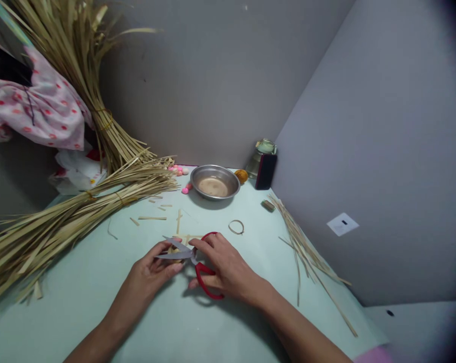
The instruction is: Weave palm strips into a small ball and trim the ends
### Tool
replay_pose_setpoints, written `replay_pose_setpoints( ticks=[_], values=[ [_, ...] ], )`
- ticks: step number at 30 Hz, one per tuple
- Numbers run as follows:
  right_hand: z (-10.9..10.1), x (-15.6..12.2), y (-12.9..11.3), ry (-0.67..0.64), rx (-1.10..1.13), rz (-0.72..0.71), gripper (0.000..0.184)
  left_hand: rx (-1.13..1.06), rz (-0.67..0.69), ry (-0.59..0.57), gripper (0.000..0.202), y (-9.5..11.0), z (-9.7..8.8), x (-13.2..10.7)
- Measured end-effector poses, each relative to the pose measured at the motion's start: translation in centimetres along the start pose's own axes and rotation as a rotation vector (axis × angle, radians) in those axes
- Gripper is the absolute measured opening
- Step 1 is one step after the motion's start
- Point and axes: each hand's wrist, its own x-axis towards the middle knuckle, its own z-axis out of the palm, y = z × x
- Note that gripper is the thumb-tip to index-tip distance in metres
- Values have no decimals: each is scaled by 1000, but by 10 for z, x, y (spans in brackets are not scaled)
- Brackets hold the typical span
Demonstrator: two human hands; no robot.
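My right hand [223, 267] grips red-handled scissors [207, 285], fingers through the loops, with the grey blades [173, 250] spread apart and pointing left. My left hand [152, 269] is closed in a pinch on a small tan straw piece [174, 249] held between the blades. Both hands hover just over the pale green table [80, 297] near its middle. Short cut straw strips [152, 218] lie on the table just beyond the hands.
A big bundle of dried straw [61, 222] lies along the left, another stands upright [80, 75] against the wall. A steel bowl [214, 181], glass jar [263, 156], small straw ring [236, 227] and thin strips [307, 247] by the right wall. Pink cloth [35, 111] at far left.
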Motion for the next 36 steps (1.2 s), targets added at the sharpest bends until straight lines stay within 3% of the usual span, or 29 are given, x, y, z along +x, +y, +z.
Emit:
replay_pose_setpoints(
  ticks=[5, 10, 13, 15, 16, 18, 21, 25, 29, 36],
  values=[
    [2, -1, 3, -4, -83, 3, 60, 25, 15, 3, 49, 4, 2, -2],
    [0, -3, 6, -39, -27, 33, 54, 62, 35, -39, 46, 3, -1, 1],
    [-3, -3, 4, -38, 181, 95, 35, 33, 26, -31, 48, 0, -1, 3],
    [-3, -2, 2, -37, 444, 186, 21, 20, 34, 25, 50, -2, -1, 3],
    [-2, -2, 0, -42, 606, 244, 22, 23, 46, 57, 49, -3, 0, 4],
    [2, 1, -2, -53, 940, 359, 39, 41, 78, 101, 44, -4, 1, 3],
    [9, 5, -5, -42, 1273, 452, 63, 86, 71, 69, 39, -4, 6, -1],
    [15, 6, -5, -3, 1421, 493, 64, 104, 52, -8, 47, -1, 13, -4],
    [15, 6, -4, -18, 1561, 511, 53, 89, 59, 5, 55, -1, 15, -4],
    [15, 7, -4, -31, 1652, 561, 48, 112, 121, -3, 48, -3, 14, -4]
  ],
)
